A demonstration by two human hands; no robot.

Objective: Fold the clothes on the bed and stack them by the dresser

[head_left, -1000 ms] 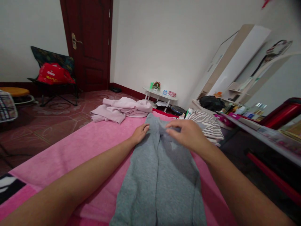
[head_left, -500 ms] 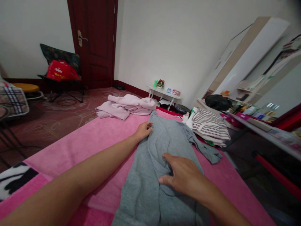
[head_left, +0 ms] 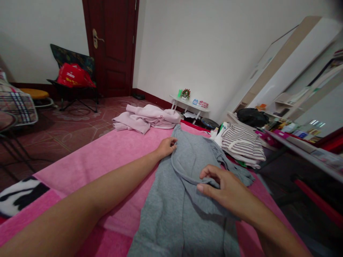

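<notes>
A grey long-sleeved top [head_left: 163, 200] lies spread lengthwise over a pink blanket [head_left: 107, 160], one sleeve reaching out to the right. At its left edge, near the far end, my left hand [head_left: 166, 147] has its fingers curled in on the fabric. My right hand [head_left: 225, 185] is over the middle of the top, with a raised fold of cloth between thumb and fingers. Thumb and index tips look apart, and the other fingers are partly hidden. From the left hand, a curved fold runs across toward the right hand.
A crumpled pale pink garment [head_left: 150, 119] rests at the blanket's far edge. To the right is a stack of folded clothes, a striped one [head_left: 241, 141] on top. A desk [head_left: 302, 146] stands at the right, and a low white table [head_left: 187, 103] against the wall.
My right hand has moved right and slightly up, drawing the grey fabric with it into a clearer curved fold. My left hand stays at the same edge. The view has shifted slightly.
</notes>
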